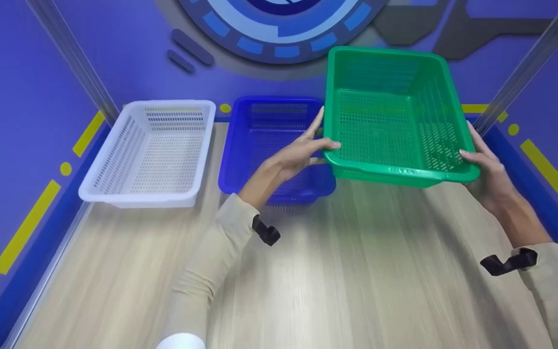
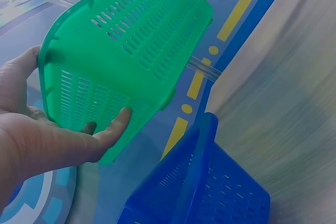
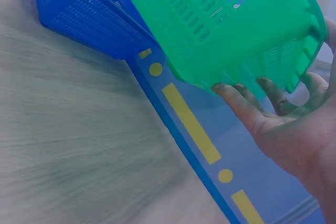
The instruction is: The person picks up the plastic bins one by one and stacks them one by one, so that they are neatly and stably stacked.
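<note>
Both hands hold a green plastic basket (image 1: 376, 116) up above the table at the back right, its slotted inside facing the head camera. My left hand (image 1: 296, 155) grips its left side, thumb over the rim and fingers against the outer wall. On the opposite side my right hand (image 1: 489, 172) has its thumb on the rim, with the fingers spread along the outside wall in the right wrist view. Directly left of the green basket stands a blue basket (image 1: 228, 165), partly hidden behind my left hand and forearm.
A white basket (image 1: 138, 198) stands left of the blue one on the wood-grain table (image 1: 332, 271). Blue printed panels (image 1: 129, 53) wall the table at the back and sides, with clear corner posts (image 1: 526, 68) at the back corners.
</note>
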